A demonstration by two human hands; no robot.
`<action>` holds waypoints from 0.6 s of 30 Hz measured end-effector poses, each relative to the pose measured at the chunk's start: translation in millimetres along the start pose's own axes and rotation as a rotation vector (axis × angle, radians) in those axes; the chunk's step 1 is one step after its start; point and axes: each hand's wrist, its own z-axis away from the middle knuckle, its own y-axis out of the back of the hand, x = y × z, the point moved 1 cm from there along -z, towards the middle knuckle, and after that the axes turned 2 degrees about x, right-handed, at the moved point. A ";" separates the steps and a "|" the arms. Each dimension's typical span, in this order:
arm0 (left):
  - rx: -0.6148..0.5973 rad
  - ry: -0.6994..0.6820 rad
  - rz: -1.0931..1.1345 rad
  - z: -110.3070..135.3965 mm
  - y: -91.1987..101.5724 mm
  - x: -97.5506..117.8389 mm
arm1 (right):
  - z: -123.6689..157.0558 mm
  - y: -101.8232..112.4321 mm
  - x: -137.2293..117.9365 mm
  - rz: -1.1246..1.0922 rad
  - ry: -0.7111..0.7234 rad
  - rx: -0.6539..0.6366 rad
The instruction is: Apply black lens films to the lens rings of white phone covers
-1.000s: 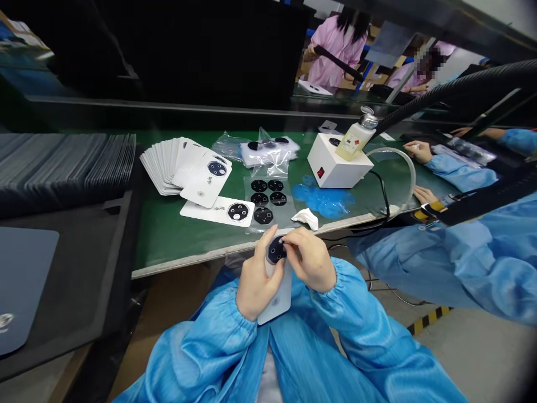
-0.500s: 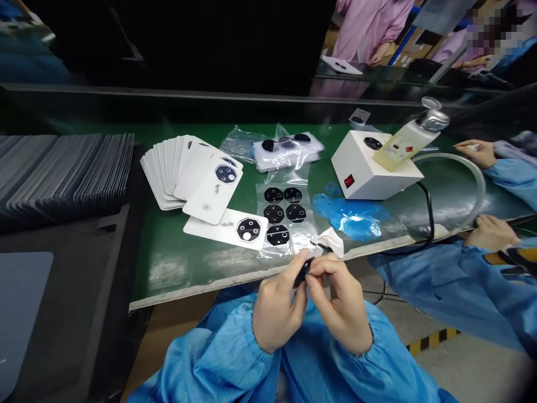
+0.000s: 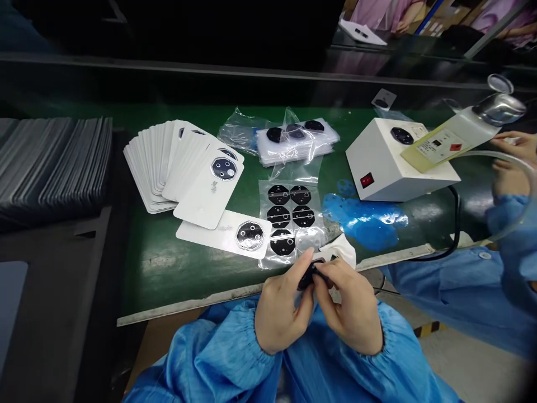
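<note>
Two hands: left hand (image 3: 282,316) and right hand (image 3: 348,308) closed, pinching one matte black piece (image 3: 308,278) near the bench (image 3: 168,274) front edge
Five shapes: black octagons (image 3: 279,195) on glossy clear film sheet (image 3: 312,240)

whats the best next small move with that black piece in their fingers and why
Probably wipe the small black plastic piece on the crumpled white cloth. The left hand and right hand both pinch the piece close together, and the cloth lies just beyond them at the green bench's edge, so it needs only a short reach.
</note>
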 end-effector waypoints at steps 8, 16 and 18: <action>0.025 -0.032 -0.051 -2.0 0.2 1.9 | -1.7 5.2 -10.0 -0.340 -0.384 0.042; 0.024 0.049 -0.074 -0.6 0.5 10.4 | 8.6 -1.0 -18.8 -0.458 -0.397 0.174; 0.031 0.055 -0.094 -0.3 -0.4 11.1 | 9.0 -2.0 -20.7 -0.413 -0.324 0.188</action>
